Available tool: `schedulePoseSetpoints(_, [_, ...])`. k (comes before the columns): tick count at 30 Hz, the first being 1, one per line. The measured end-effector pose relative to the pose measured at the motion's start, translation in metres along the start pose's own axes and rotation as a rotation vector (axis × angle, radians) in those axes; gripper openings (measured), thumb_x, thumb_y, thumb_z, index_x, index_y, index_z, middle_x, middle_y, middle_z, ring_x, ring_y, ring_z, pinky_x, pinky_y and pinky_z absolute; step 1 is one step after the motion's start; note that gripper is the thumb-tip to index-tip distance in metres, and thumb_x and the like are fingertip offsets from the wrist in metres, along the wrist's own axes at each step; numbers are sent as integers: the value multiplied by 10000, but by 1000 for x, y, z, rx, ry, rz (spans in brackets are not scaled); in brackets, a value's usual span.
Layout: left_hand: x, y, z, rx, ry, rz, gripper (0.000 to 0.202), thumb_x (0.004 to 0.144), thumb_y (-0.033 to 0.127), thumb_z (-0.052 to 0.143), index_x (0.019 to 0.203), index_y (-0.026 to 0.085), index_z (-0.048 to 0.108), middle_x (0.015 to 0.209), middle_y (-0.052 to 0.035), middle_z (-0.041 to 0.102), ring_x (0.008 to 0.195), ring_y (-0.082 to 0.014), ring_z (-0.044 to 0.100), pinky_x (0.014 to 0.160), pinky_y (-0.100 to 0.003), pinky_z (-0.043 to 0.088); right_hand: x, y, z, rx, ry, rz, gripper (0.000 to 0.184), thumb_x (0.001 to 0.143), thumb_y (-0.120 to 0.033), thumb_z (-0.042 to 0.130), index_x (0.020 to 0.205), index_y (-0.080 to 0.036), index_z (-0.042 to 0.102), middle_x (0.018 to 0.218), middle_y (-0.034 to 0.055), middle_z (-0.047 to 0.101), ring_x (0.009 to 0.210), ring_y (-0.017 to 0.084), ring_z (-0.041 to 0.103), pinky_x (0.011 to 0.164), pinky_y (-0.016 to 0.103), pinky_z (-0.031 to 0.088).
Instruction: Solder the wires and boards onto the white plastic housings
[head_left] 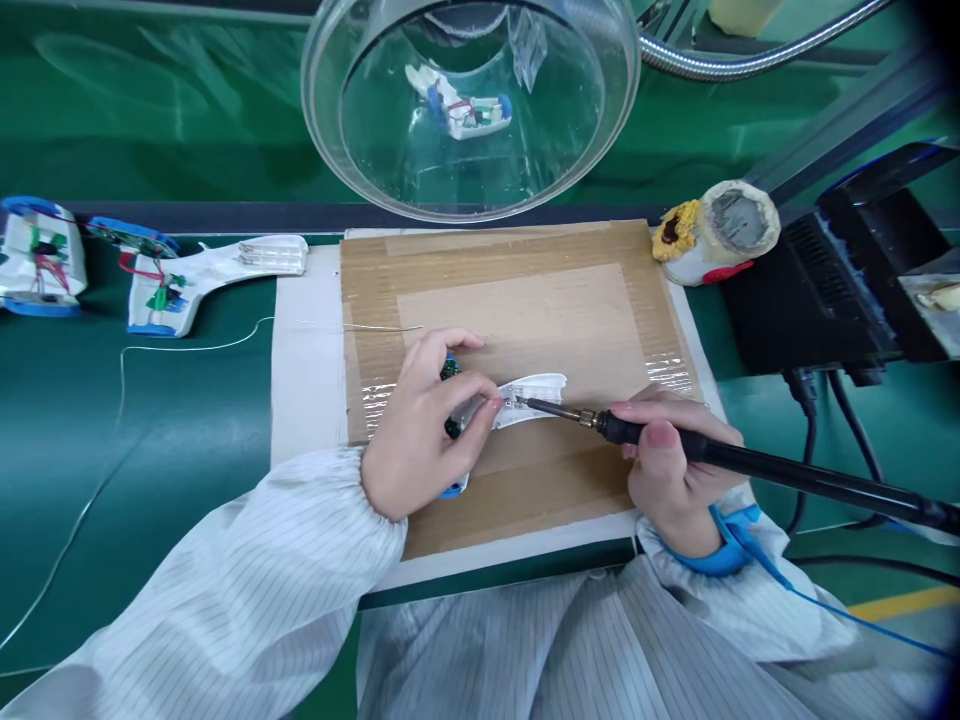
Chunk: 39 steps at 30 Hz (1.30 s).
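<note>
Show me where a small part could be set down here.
The cardboard pad, beyond the left hand and right hand and below the magnifier lens, has room; so does the green mat left of it. It's crowded around both hands, where the soldering iron reaches the white casing.

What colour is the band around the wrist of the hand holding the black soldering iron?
The wrist strap is bright blue; it shows best in the head view.

A magnifier lens hangs over a cardboard pad beside a soldering station.
</note>
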<state>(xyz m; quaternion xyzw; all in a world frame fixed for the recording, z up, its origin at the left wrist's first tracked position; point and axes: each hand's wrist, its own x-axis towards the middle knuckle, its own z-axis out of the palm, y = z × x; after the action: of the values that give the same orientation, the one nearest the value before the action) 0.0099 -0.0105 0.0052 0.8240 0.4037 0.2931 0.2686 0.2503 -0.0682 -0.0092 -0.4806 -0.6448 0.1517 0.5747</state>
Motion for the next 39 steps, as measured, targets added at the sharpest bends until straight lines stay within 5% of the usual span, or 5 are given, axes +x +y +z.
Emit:
schedulePoseSetpoints(15, [2,-1,-2,-38,-33,-3,164,1003,160,603,913,174,738,1344,-154,568,1322,-295,584,1139,-497,487,-1,3,2,13,-32,-17,183,1065,-357,650,1021,-269,804,681,-13,721,510,150,602,487,316,474])
schedulePoseSetpoints(22, [2,0,-3,-46,-40,-13,174,999,155,596,901,186,737,1343,-149,574,1340,-296,579,1151,-518,483,2,-1,2,33,193,66,243,1063,-477,652,1100,-289,801,640,-41,635,403,121,510,403,306,429])
schedulePoseSetpoints(26, [3,1,-5,-38,-49,-19,172,995,152,594,904,189,734,1347,-142,579,1340,-293,583,1151,-519,491,3,-4,4,2,-9,171,267,1086,-325,633,1347,-331,690,681,-58,717,569,170,718,622,336,638])
schedulePoseSetpoints(30, [4,1,-5,-31,-53,-13,169,994,155,591,915,193,735,1346,-141,581,1341,-295,583,1153,-525,494,4,0,8,-151,-281,69,395,1001,-163,730,1357,-324,671,1164,19,833,1078,226,812,956,364,677])
schedulePoseSetpoints(39, [4,3,-10,76,-37,65,193,1003,143,578,921,177,750,1388,-177,587,1333,-329,589,1105,-554,516,1,7,9,-180,-381,-10,528,994,-151,738,1476,-313,600,1297,45,797,1125,227,803,1003,347,675])
